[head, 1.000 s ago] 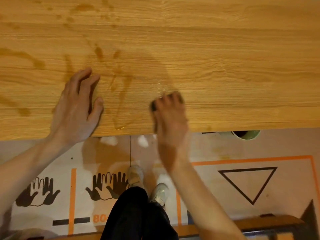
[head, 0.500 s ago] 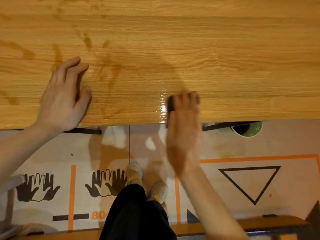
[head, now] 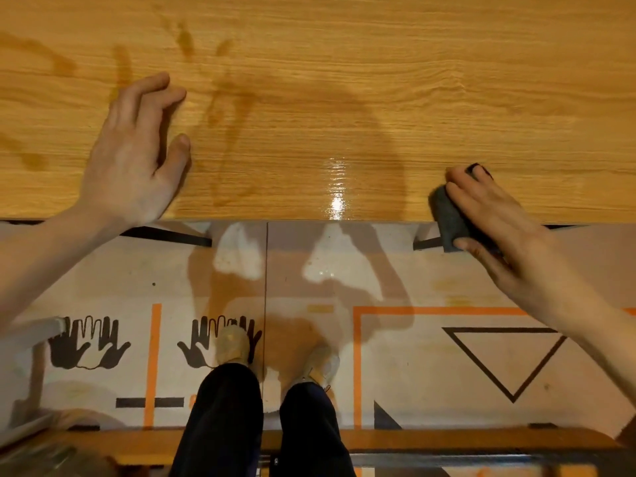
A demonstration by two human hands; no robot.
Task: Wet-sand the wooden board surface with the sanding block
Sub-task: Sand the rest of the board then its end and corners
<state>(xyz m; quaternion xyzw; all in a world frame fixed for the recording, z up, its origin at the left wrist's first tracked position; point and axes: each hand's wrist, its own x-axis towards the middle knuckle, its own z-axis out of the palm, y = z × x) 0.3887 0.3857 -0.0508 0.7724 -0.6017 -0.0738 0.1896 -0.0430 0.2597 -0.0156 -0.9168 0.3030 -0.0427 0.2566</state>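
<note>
Head view looks down on the wooden board [head: 344,98], its grain running left to right, with damp streaks and a glossy wet patch [head: 335,191] near the front edge. The right hand [head: 495,215] closes its fingers [head: 457,173] around the dark sanding block [head: 447,215], which overhangs that front edge. The left hand [head: 134,156] rests flat on the board, fingers loosely spread, holding nothing.

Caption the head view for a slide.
Right hand presses sanding block at wet board edge; left hand steadies.
</note>
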